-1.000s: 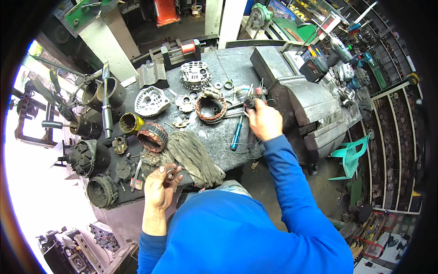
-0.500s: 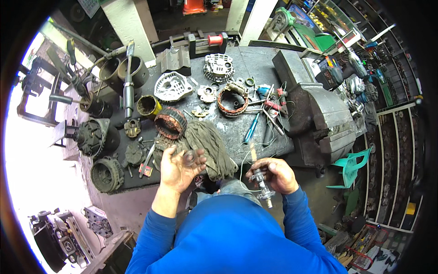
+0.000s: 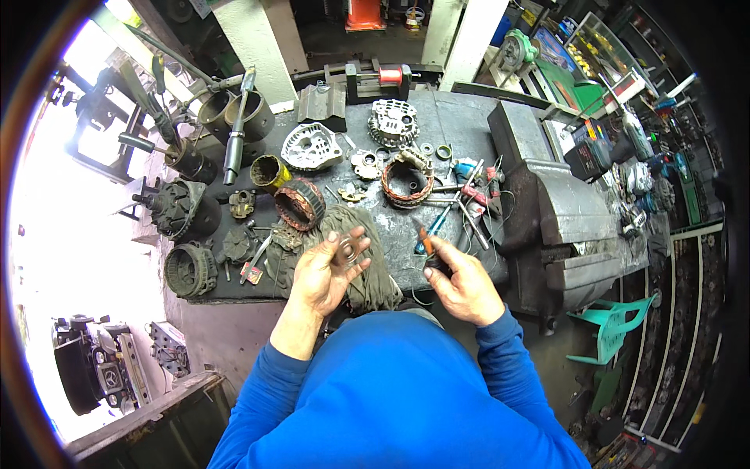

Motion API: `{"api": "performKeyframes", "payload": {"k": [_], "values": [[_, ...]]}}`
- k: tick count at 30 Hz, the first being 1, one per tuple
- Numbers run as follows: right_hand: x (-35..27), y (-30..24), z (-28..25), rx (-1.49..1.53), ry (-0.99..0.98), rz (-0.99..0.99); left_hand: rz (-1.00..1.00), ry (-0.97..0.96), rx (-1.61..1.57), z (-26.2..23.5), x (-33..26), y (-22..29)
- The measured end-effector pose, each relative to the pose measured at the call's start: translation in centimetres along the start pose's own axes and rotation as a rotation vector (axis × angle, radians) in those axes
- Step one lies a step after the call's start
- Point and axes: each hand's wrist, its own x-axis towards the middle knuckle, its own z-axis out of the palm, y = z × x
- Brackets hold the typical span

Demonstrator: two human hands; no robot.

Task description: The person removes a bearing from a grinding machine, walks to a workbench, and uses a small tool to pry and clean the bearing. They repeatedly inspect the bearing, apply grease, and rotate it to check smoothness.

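Left hand (image 3: 324, 273) pinches a small round metal part (image 3: 346, 250) over the rag (image 3: 363, 250); right hand (image 3: 461, 285), just right of rag, grips an orange-handled tool (image 3: 426, 238) pointing away.

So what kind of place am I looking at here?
Most likely an auto-electrical repair workshop: the metal workbench is strewn with alternator housings and copper-wound stators, a heavy bench vise stands at its right, and parts shelves flank it.

Dark steel workbench (image 3: 461, 133) ahead; large grey bench vise (image 3: 539, 211) at its right edge. Copper-wound stator ring (image 3: 407, 184) at centre, silver cast alternator housing (image 3: 311, 146) behind-left, grey-green rag (image 3: 375, 273) at the near edge, black alternator bodies (image 3: 187, 238) far left.
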Motion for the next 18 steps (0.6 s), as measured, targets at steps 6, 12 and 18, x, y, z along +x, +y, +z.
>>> {"api": "performKeyframes", "payload": {"k": [6, 12, 18], "values": [[0.2, 2.6, -0.2, 0.333, -0.133, 0.267, 0.081, -0.023, 0.107, 0.7, -0.3, -1.1], [1.2, 2.7, 0.2, 0.257, -0.072, 0.133, 0.11, -0.025, 0.014, 0.4, -0.6, -1.6], [1.7, 0.1, 0.5, 0.115, -0.129, 0.043, 0.054, -0.027, -0.082, -0.3, -0.8, -1.7]]}}
